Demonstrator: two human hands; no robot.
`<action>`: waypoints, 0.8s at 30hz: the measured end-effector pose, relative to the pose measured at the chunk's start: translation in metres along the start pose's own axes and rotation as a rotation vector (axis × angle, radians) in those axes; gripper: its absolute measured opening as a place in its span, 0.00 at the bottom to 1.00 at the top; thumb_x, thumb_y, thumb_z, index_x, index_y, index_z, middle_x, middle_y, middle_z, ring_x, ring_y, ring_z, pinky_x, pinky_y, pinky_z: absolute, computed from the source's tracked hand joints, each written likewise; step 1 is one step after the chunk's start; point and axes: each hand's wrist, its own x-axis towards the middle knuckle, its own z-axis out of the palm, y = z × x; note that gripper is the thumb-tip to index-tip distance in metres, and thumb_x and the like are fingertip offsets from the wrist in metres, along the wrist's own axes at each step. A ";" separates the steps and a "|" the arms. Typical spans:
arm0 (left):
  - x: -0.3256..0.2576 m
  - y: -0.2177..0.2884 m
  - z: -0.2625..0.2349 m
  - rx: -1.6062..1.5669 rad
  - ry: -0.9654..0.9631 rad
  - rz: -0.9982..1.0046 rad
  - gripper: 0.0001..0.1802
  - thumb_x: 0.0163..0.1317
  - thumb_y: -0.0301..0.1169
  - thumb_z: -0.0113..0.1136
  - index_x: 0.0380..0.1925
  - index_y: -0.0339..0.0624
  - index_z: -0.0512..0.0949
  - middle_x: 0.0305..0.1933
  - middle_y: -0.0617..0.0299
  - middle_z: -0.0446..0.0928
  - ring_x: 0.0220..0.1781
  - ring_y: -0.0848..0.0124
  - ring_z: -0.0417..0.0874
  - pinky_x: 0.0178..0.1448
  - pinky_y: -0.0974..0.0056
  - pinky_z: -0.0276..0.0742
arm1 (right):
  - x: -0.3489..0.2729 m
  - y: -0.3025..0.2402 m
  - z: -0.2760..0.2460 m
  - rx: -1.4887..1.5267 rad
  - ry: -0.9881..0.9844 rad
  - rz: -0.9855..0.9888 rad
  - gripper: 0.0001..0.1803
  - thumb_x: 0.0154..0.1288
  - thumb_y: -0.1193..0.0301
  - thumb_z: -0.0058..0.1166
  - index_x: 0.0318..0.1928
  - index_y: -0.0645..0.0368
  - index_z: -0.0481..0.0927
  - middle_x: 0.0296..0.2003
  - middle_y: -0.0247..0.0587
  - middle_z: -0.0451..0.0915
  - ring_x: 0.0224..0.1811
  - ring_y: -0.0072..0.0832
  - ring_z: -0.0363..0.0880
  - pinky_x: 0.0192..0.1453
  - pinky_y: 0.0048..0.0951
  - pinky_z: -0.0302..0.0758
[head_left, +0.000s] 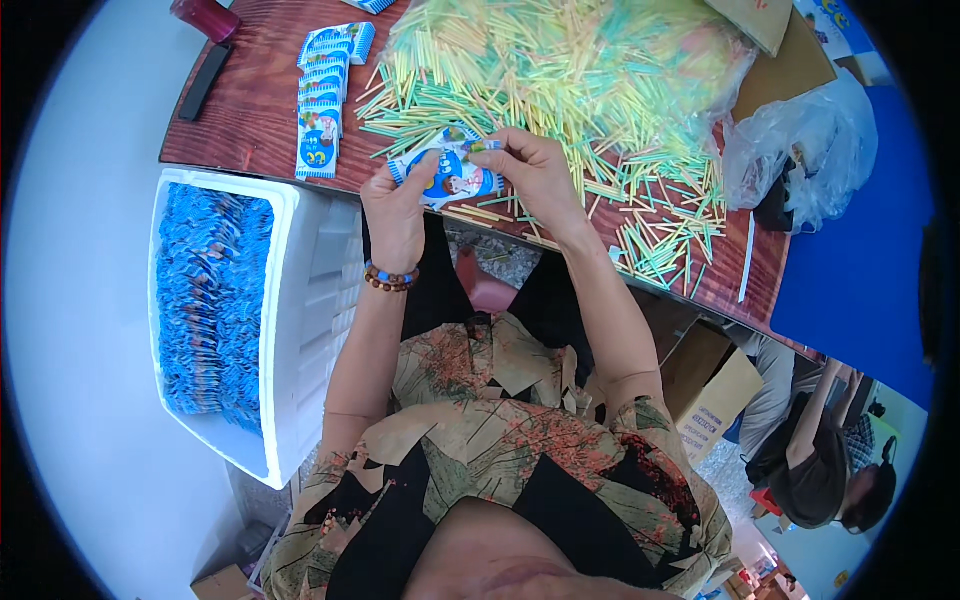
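Observation:
Between my hands, just over the table's front edge, is a small blue and white printed packet (462, 172). My left hand (398, 205) grips its left end, thumb lying on top, with a beaded bracelet at the wrist. The packet's upper right corner is pinched between thumb and fingers of my right hand (532, 172). A row of similar overlapping packets (320, 140) lies on the table to the left. Just beyond my hands spreads a big heap of thin yellow, green and pink sticks (530, 75), partly under clear plastic.
A white foam box (285, 230) packed with blue packets stands left of the table (262, 130). A black flat object (205, 82) and a red cup-like container (207, 16) sit far left. Right are a crumpled clear bag (815, 140), cardboard (785, 85) and, farther off, another person (815, 460).

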 end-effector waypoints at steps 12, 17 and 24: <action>-0.012 -0.004 0.008 -0.039 -0.017 -0.012 0.09 0.62 0.24 0.62 0.42 0.32 0.80 0.40 0.61 0.83 0.38 0.77 0.83 0.42 0.70 0.79 | -0.014 -0.003 0.002 0.179 0.028 0.026 0.03 0.63 0.75 0.60 0.33 0.62 0.81 0.25 0.25 0.77 0.28 0.10 0.68 0.33 0.17 0.66; -0.014 -0.008 0.007 -0.031 0.005 -0.017 0.09 0.62 0.23 0.62 0.41 0.31 0.80 0.41 0.60 0.83 0.37 0.78 0.83 0.42 0.69 0.79 | -0.014 0.003 -0.002 0.014 0.053 0.033 0.05 0.64 0.74 0.58 0.33 0.63 0.81 0.27 0.27 0.78 0.29 0.10 0.70 0.34 0.17 0.67; -0.014 -0.007 0.010 -0.038 0.020 -0.023 0.08 0.62 0.23 0.62 0.41 0.31 0.81 0.40 0.61 0.82 0.37 0.79 0.82 0.40 0.71 0.78 | -0.017 -0.006 -0.002 -0.004 0.032 0.069 0.04 0.64 0.74 0.58 0.33 0.63 0.81 0.28 0.27 0.79 0.30 0.09 0.70 0.34 0.16 0.67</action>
